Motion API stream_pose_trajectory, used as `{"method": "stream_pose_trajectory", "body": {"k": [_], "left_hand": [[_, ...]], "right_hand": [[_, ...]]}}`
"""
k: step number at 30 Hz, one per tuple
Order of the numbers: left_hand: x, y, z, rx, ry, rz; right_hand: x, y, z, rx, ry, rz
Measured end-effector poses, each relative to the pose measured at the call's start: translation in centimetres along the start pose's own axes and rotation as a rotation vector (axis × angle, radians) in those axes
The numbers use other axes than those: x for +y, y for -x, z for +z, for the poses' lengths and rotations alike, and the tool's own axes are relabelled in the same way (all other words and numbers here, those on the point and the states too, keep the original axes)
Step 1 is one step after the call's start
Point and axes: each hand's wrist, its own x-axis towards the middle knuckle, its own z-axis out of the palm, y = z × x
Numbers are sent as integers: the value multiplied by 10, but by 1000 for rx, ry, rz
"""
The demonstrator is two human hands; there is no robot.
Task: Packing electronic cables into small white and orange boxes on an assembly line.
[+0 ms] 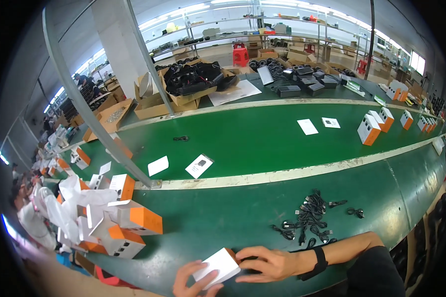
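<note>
At the near edge of the green bench, a small white box (222,266) with an orange-brown side sits between my two hands. My left hand (193,283) holds it from the left, its fingers laid across the white face. On the box's right end, the curved fingers of my right hand (268,264) grip the edge; a dark band circles that wrist. Just beyond my right forearm lies a pile of coiled black cables (311,210) with a few loose ones around it. Whatever the box contains is hidden.
Open white-and-orange boxes (139,218) crowd the left of the bench, some with white plastic bags (79,195). A green conveyor belt (252,143) beyond carries leaflets (199,166), a cable (181,138) and upright boxes (369,129). A metal post (91,114) stands at left.
</note>
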Motion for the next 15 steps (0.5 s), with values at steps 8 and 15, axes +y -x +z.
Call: {"method": "stream_pose_trajectory", "body": {"k": [8,15], "left_hand": [[13,-5,-7,-183,-162,11],[4,-4,-17,-243,-174,52]], "right_hand": [[17,-34,-10,-157,-12,-214],[24,-38,-22,-145,-106,-339]]}}
